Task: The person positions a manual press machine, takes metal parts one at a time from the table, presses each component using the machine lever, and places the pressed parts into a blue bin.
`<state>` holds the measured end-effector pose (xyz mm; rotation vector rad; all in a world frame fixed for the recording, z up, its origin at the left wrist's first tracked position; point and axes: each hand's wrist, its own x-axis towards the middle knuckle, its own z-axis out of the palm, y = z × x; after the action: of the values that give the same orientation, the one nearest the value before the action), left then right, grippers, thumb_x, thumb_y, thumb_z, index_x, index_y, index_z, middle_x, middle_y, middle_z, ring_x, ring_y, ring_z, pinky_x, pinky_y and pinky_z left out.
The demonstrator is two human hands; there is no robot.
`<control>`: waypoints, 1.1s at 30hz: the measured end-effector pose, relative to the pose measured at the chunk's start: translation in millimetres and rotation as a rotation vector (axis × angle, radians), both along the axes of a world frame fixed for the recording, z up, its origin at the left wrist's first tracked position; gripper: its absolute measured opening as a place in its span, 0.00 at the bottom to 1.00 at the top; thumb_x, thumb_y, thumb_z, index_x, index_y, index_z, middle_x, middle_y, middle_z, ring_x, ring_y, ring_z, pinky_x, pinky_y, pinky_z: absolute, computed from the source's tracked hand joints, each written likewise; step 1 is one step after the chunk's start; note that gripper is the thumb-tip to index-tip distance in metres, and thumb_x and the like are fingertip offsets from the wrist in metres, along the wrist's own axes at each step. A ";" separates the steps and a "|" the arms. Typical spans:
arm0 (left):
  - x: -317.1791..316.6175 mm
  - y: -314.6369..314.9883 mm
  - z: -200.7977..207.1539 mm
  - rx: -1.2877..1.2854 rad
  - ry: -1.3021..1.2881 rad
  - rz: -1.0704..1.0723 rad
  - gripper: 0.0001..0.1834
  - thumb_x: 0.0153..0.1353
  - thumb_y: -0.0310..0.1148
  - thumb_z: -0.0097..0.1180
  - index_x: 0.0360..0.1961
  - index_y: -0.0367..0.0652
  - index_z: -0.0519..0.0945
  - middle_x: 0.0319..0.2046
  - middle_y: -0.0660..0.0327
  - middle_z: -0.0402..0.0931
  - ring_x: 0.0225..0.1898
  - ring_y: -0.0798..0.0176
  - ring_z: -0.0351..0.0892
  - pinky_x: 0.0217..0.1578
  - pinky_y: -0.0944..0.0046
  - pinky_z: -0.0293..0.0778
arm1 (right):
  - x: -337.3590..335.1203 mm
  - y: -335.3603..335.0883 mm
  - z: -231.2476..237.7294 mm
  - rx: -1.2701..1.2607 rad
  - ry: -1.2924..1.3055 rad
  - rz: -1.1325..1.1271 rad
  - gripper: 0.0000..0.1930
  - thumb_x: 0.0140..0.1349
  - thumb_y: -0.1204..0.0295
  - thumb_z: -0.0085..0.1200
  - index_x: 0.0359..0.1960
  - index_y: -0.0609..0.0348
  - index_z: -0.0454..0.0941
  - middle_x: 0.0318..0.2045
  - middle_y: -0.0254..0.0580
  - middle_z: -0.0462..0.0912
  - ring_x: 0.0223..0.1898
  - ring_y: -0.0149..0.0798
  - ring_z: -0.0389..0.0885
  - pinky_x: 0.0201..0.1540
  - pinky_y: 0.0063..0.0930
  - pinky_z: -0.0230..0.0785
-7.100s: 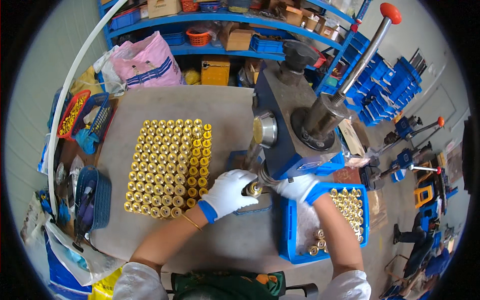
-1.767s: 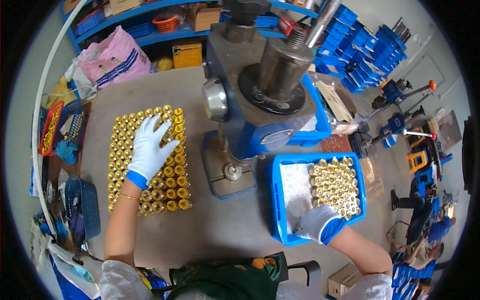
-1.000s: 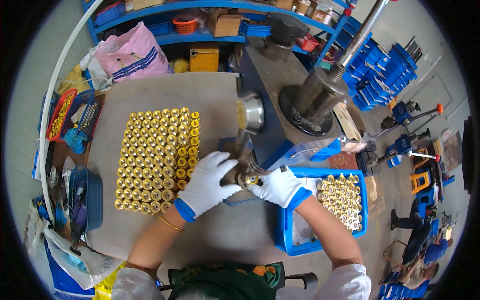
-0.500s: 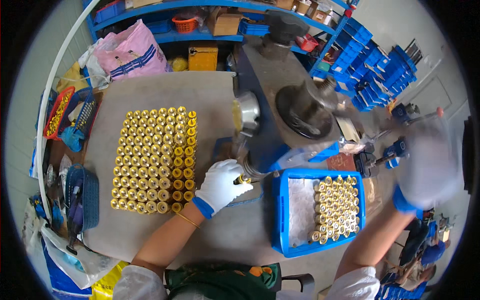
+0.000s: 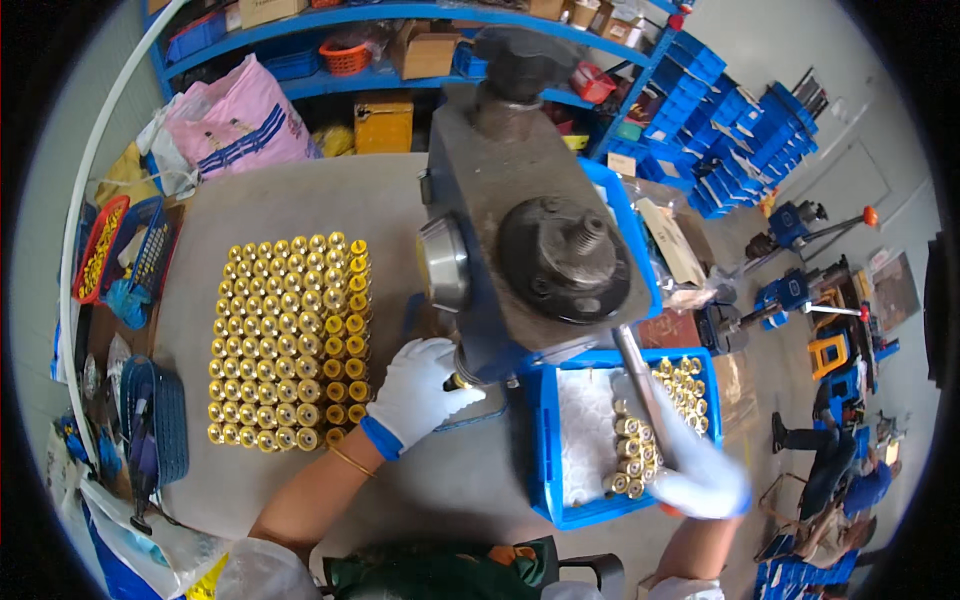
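A blue-grey hand press (image 5: 480, 180) stands in the middle of the bench. My left hand (image 5: 415, 393), in a white glove with a blue cuff, pinches a small brass fitting (image 5: 459, 382) under the press's ram; the fingers partly hide it. My right hand (image 5: 705, 485), also gloved and smeared by motion, is closed round the lower end of the press's metal lever (image 5: 637, 375). That lever slants across a blue bin (image 5: 545, 450) holding rows of brass fittings (image 5: 628, 455). Left of my left hand, a block of upright brass fittings (image 5: 275, 345) stands in close rows.
At the left edge are a red basket (image 5: 97, 250) of small yellow parts and a dark blue basket (image 5: 160, 420). A pink sack (image 5: 235, 125) sits behind the bench, near blue shelving (image 5: 380, 75). Other presses (image 5: 790, 290) and seated people (image 5: 835, 490) are to the right.
My right hand has swung down and inward from the far right, bringing the lever over the blue bin. My left hand stays at the ram. The whole view has shifted slightly.
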<state>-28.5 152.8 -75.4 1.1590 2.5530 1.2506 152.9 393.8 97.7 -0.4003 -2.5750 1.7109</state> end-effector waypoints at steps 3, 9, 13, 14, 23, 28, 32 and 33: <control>10.3 13.4 25.4 0.136 -0.056 0.008 0.21 0.49 0.44 0.68 0.41 0.43 0.83 0.40 0.52 0.81 0.46 0.45 0.78 0.52 0.50 0.72 | 51.4 99.1 129.4 0.722 -0.121 0.611 0.23 0.74 0.67 0.45 0.64 0.72 0.67 0.49 0.50 0.81 0.48 0.43 0.81 0.55 0.34 0.71; 7.5 12.7 32.7 0.086 0.051 0.023 0.17 0.47 0.40 0.68 0.37 0.45 0.83 0.35 0.55 0.81 0.40 0.46 0.79 0.45 0.49 0.73 | -133.6 -13.6 102.5 -1.117 0.499 0.411 0.38 0.69 0.40 0.40 0.60 0.67 0.69 0.60 0.53 0.73 0.59 0.47 0.72 0.65 0.42 0.60; 6.5 12.3 33.4 0.136 0.091 0.058 0.15 0.46 0.39 0.69 0.33 0.44 0.83 0.33 0.53 0.80 0.39 0.46 0.79 0.44 0.49 0.73 | -67.8 -2.3 49.8 0.833 0.420 0.210 0.18 0.59 0.70 0.64 0.51 0.59 0.81 0.42 0.49 0.84 0.39 0.49 0.82 0.45 0.42 0.74; 3.9 8.2 29.6 0.109 0.121 0.081 0.14 0.45 0.39 0.69 0.31 0.43 0.82 0.33 0.53 0.80 0.39 0.45 0.79 0.44 0.49 0.74 | -53.8 0.4 33.7 0.929 0.307 0.287 0.12 0.58 0.68 0.64 0.43 0.55 0.85 0.35 0.50 0.84 0.37 0.52 0.82 0.43 0.43 0.73; -58.9 -91.0 27.9 -0.190 0.392 0.429 0.19 0.46 0.45 0.72 0.37 0.49 0.84 0.51 0.51 0.76 0.56 0.43 0.70 0.58 0.47 0.65 | 74.0 41.9 -92.9 1.400 -0.418 0.576 0.13 0.55 0.56 0.60 0.26 0.51 0.79 0.15 0.38 0.79 0.20 0.46 0.82 0.28 0.43 0.72; -66.1 -112.6 25.1 -0.409 0.366 0.467 0.21 0.50 0.45 0.71 0.47 0.57 0.85 0.59 0.48 0.71 0.64 0.39 0.63 0.64 0.45 0.60 | 41.9 31.9 -46.3 1.192 -0.271 0.594 0.15 0.59 0.55 0.58 0.31 0.55 0.79 0.13 0.42 0.77 0.16 0.49 0.79 0.20 0.46 0.69; -68.2 -117.6 18.7 -0.445 0.390 0.459 0.23 0.52 0.46 0.70 0.50 0.58 0.84 0.61 0.47 0.70 0.64 0.38 0.63 0.64 0.44 0.59 | -14.9 3.9 -29.9 0.941 0.124 0.499 0.22 0.60 0.52 0.58 0.48 0.53 0.76 0.20 0.42 0.80 0.23 0.49 0.81 0.32 0.43 0.73; -68.6 -118.2 15.2 -0.453 0.396 0.464 0.23 0.53 0.45 0.69 0.52 0.58 0.83 0.61 0.47 0.70 0.65 0.38 0.62 0.65 0.44 0.58 | -31.8 -4.8 -32.6 0.943 0.155 0.523 0.22 0.60 0.52 0.58 0.48 0.53 0.76 0.22 0.43 0.81 0.27 0.49 0.82 0.36 0.44 0.73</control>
<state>-97.0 34.5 -60.2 0.8033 3.2884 0.4464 121.2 389.0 65.1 0.4469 -3.1052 0.3511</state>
